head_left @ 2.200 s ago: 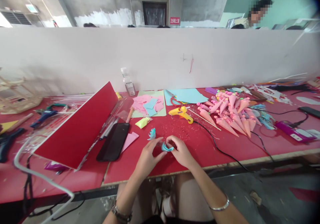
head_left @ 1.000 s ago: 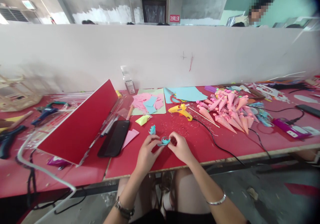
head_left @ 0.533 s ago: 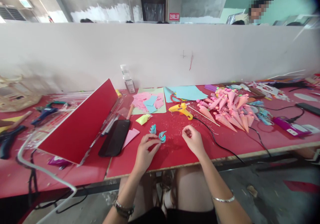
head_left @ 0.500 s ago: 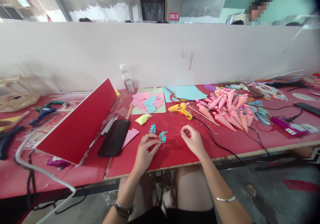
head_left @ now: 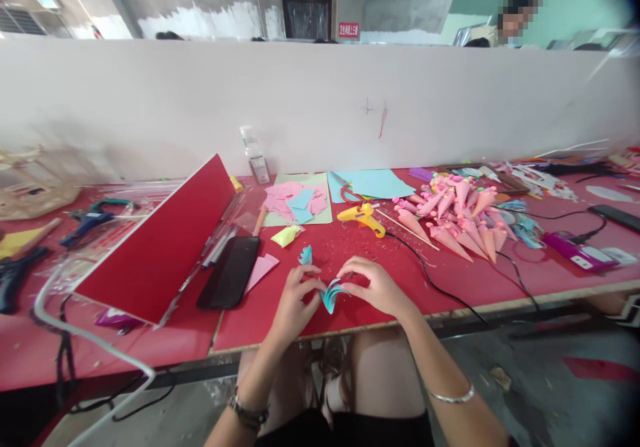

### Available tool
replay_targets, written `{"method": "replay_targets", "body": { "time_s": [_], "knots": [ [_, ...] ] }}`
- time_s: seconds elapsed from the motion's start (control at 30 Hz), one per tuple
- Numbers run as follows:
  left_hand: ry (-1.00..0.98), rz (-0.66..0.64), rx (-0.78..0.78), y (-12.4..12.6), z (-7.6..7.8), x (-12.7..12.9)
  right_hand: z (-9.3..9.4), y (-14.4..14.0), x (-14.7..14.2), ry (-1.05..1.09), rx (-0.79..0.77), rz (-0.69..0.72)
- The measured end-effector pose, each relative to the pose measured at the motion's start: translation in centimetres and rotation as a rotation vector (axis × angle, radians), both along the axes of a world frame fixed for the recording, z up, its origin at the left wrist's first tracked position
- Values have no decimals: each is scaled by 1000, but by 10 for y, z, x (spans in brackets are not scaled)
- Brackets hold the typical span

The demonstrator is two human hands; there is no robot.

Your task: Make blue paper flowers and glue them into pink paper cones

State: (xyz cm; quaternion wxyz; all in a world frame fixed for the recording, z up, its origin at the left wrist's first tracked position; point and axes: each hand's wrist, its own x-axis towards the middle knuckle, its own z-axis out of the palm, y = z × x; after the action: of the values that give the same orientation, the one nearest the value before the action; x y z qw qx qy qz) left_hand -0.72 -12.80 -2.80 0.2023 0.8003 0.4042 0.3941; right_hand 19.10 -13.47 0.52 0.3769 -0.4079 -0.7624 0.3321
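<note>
Near the table's front edge, my left hand [head_left: 299, 298] pinches one side of a small blue curled paper piece [head_left: 331, 295] with curved strips. My right hand [head_left: 374, 286] has its thumb and fingers closed on the other side of that piece. A second blue curled paper piece [head_left: 305, 255] stands on the red table just beyond my left fingers. Behind my right hand lies a yellow glue gun [head_left: 365, 218], its black cord running off to the right.
A black phone [head_left: 229, 272] and folded pink paper [head_left: 261, 272] lie left, by a leaning red board [head_left: 165, 244]. Pink and blue paper cuttings [head_left: 295, 200], red-handled scissors [head_left: 350, 192] and a pile of pink cones [head_left: 457, 214] lie farther back. A white partition [head_left: 310, 100] closes the far side.
My right hand has come left and taken hold of the blue curled paper. The piece has moved nearer to me and is turned differently, with its strips spread.
</note>
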Motion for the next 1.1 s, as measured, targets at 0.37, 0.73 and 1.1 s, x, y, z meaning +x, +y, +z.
{"method": "replay_targets", "body": {
  "time_s": [0.37, 0.73, 1.1],
  "knots": [
    [2, -3, -17, -2, 0, 1, 2, 4, -4, -104, 5, 58],
    [25, -14, 15, 0, -5, -1, 1, 8, -8, -141, 22, 144],
    [-5, -22, -31, -2, 1, -1, -1, 14, -7, -185, 23, 205]
  ]
}}
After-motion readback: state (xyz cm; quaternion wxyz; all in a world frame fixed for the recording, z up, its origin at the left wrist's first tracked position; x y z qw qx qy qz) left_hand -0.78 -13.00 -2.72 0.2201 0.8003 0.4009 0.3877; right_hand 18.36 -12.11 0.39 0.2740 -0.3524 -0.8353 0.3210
